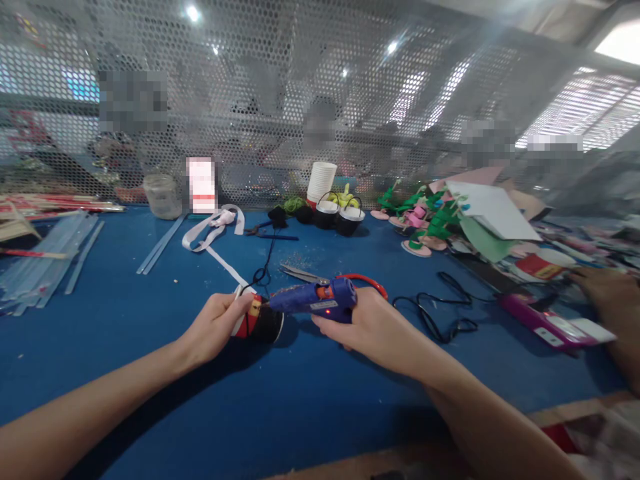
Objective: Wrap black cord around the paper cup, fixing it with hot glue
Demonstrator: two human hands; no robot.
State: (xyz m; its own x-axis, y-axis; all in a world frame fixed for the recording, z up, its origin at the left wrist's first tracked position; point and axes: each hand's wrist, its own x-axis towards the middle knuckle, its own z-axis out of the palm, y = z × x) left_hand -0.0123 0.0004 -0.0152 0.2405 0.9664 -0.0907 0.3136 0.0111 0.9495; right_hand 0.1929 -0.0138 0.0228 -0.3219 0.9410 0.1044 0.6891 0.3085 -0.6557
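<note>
Lying on its side in my left hand (pixel 217 323) is a small paper cup (pixel 267 325), black toward one end with a red and yellow band. My left fingers close around its red end. A white ribbon (pixel 227 267) runs from the cup back to a loose coil, and a black cord (pixel 267 260) trails from it too. My right hand (pixel 363 327) is wrapped around a blue hot glue gun (pixel 320 300) with a small red light lit. The gun's nozzle points left and reaches the cup's band; whether it touches is hard to tell. Scissors (pixel 305 274) with red handles lie just behind the gun.
Clear glue sticks (pixel 47 267) lie at left near a glass jar (pixel 163 197). White cups (pixel 321 180), two black buckets (pixel 350 220) and green craft plants (pixel 443 217) stand at the back. A purple power strip (pixel 545 323) and another person's arm (pixel 613 313) are at right.
</note>
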